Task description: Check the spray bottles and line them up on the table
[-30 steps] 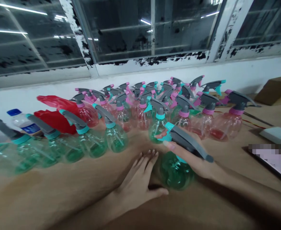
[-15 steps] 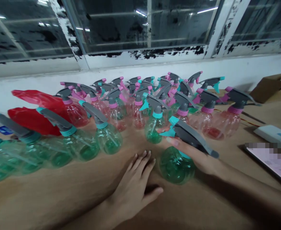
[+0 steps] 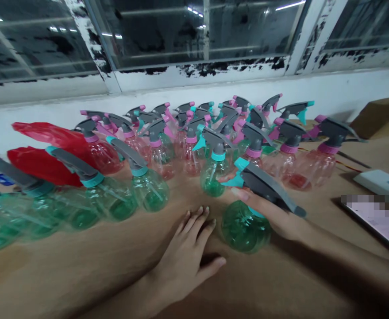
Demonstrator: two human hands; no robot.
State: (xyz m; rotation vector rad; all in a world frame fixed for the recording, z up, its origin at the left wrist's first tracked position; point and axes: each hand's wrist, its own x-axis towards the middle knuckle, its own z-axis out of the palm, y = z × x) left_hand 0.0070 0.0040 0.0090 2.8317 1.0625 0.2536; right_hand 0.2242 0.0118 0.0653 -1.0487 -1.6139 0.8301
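Note:
My right hand (image 3: 270,212) is closed round the neck of a green spray bottle (image 3: 245,228), just under its grey trigger head with teal nozzle and lever. That bottle stands upright on the wooden table (image 3: 114,274). Flat on the tabletop, to the left of it, lies my left hand (image 3: 190,261), fingers stretched out and holding nothing. Right behind the gripped bottle is another green spray bottle (image 3: 214,177). A pink spray bottle (image 3: 192,157) stands further back, among several pink and green ones.
Several green spray bottles (image 3: 149,190) form a row at the left, beside a red plastic bag (image 3: 48,155). To the right are a phone (image 3: 376,226), a white power strip (image 3: 382,181) and a cardboard box (image 3: 376,117). A white wall with windows (image 3: 194,31) rises behind.
The view has shifted very slightly. Both hands and the gripped spray bottle hold practically the same positions.

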